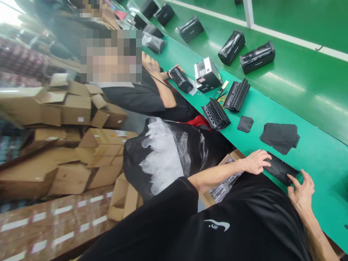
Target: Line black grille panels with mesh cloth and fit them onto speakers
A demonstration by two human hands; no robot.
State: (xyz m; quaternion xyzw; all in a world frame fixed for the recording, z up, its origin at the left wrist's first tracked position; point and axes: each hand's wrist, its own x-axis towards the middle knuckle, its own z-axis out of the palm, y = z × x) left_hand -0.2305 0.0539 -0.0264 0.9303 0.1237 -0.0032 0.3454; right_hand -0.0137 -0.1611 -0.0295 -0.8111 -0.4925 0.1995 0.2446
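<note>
Head view. The left grip (256, 162) was open, palm down, its fingers spread over the near end of a flat black oblong panel (281, 168). The right grip (301, 192) was open as well, its fingers curved and touching the panel's lower edge. Neither grip visibly clamped the panel, which lay between them on the green surface (320, 152), touching both.

Just beyond the left grip lay a rumpled stack of black cloth (280, 137). Farther along the surface from the grips sat a small black cloth square (245, 124), two ribbed black plastic housings (216, 114) (236, 95), some thin yellow strips (221, 95), and a black-and-white boxed unit (208, 74). Well past these, a co-worker's hand (174, 73) held a black cylindrical speaker (181, 79). More cylindrical speakers (257, 57) stood in a row across the green surface, well away from the grips.

Behind the left forearm were an open carton of plastic-wrapped items (224, 177) and a black-and-white plastic sack (163, 156). Stacked cardboard cartons (67, 108) were piled farther off. Below the grips showed the person's black shirt with a white logo (217, 224).
</note>
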